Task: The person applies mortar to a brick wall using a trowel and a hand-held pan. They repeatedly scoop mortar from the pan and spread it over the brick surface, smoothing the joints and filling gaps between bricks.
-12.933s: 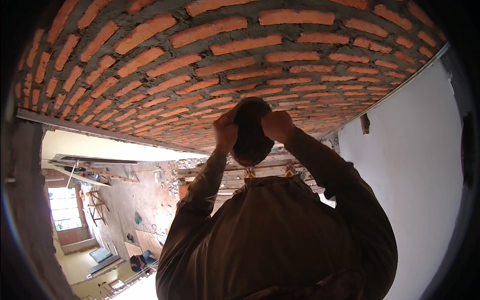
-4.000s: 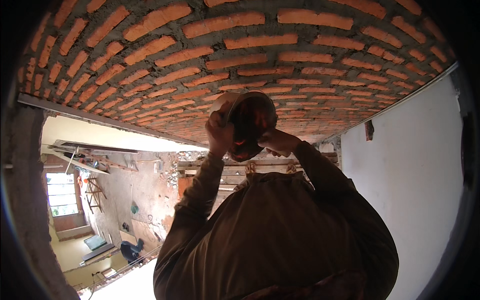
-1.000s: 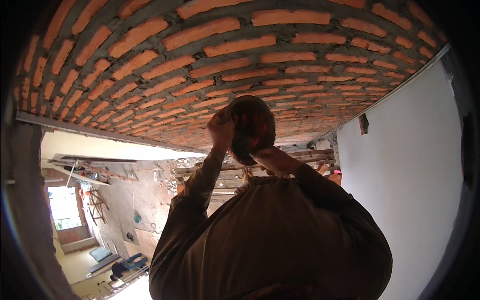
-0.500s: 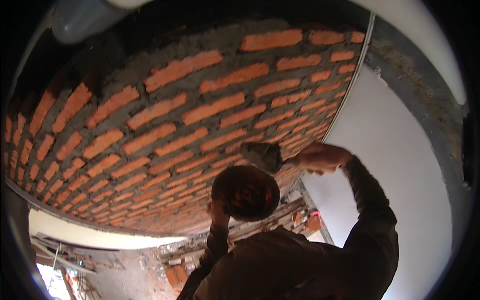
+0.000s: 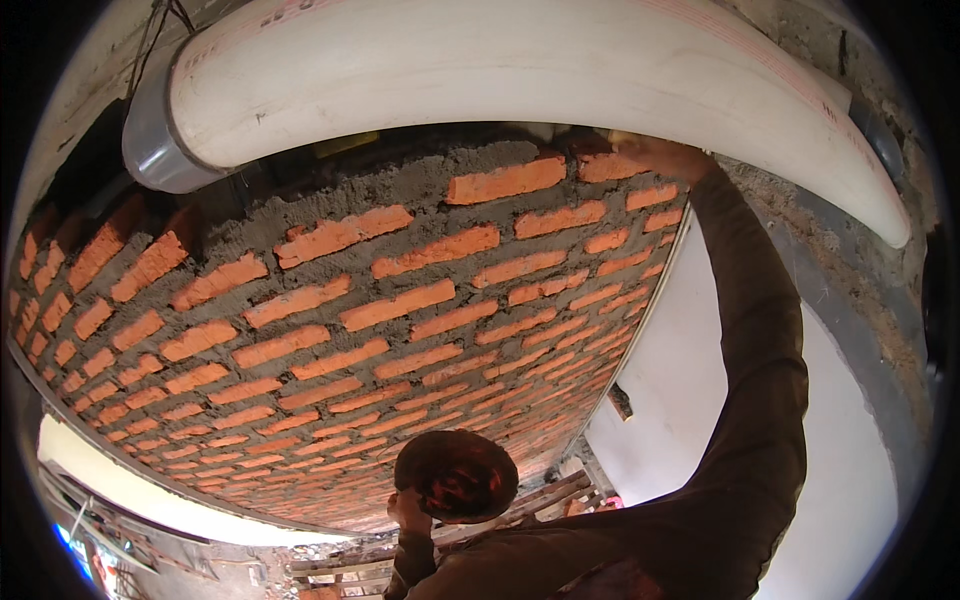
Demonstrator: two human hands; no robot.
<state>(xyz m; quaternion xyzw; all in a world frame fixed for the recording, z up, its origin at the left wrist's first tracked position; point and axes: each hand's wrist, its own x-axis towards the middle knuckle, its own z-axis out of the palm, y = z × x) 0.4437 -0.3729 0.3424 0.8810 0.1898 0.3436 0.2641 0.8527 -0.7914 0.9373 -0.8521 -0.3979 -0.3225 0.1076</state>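
Note:
My left hand [image 5: 408, 512] grips the rim of a round dark bowl [image 5: 455, 478] low in front of the brick wall [image 5: 400, 305]. Reddish-brown patches show in the bowl; its contents are too dark to tell. Stretched up along the right side, my right arm ends with my right hand [image 5: 672, 158] at the wall's top course, just under a thick white pipe [image 5: 480, 75]. The fingers are curled and partly in shadow. The trowel seen in this hand earlier is hidden now. Grey mortar [image 5: 390, 185] lies along the uneven top of the brickwork.
The pipe, with a grey end collar [image 5: 160, 130], crosses above the wall. A smooth white wall [image 5: 650, 430] meets the brickwork at the right, with a small dark clump [image 5: 622, 402] in front of it or on it. Wooden planks [image 5: 545, 497] and rubble lie far below.
My right hand has risen from beside the bowl to the top of the wall, and the trowel has gone out of sight. The view has tilted up, bringing the pipe into full view.

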